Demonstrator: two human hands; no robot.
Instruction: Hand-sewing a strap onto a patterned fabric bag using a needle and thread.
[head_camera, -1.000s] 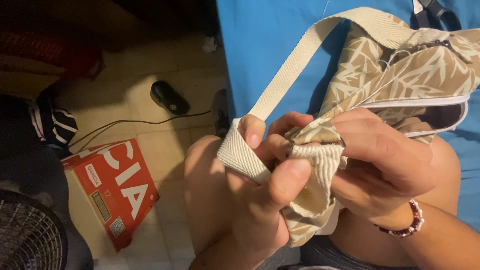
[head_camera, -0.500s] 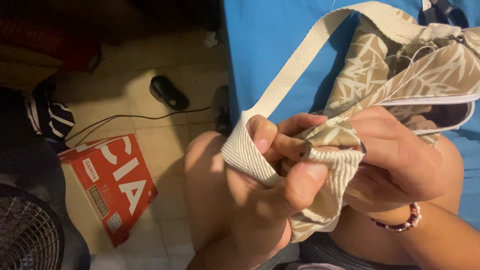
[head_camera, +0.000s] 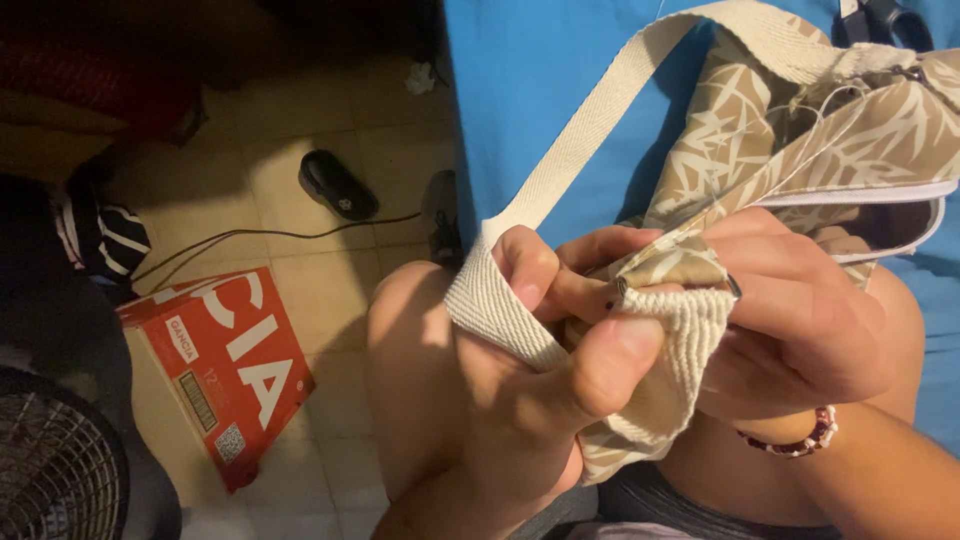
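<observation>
Far left, a black fan grille (head_camera: 45, 470) at the bottom corner, striped dark cloth (head_camera: 110, 240) above it. Red cardboard box (head_camera: 225, 370) lies flat on the tiled floor (head_camera: 290, 190), a black cable (head_camera: 260, 235) running past it. Black slipper (head_camera: 337, 185) sits further up the floor, well apart from the box. Centre: left hand (head_camera: 520, 400) curled closed, thumb pressed on the cream webbing strap (head_camera: 580, 170), which wraps over its fingers and runs up right across the blue sheet (head_camera: 540, 80). The strap end is folded through a small metal ring (head_camera: 680, 285), ring mostly hidden by fabric. Right hand (head_camera: 800, 320) closed, pinching the leaf-print beige fabric bag (head_camera: 820, 140) right beside the ring, fingers touching the left hand's. Bag is over the lap, its upper part resting on the blue sheet. Beaded bracelet (head_camera: 800, 440) on right wrist. Black scissors handles (head_camera: 885, 20) at top right edge, partly cut off.
</observation>
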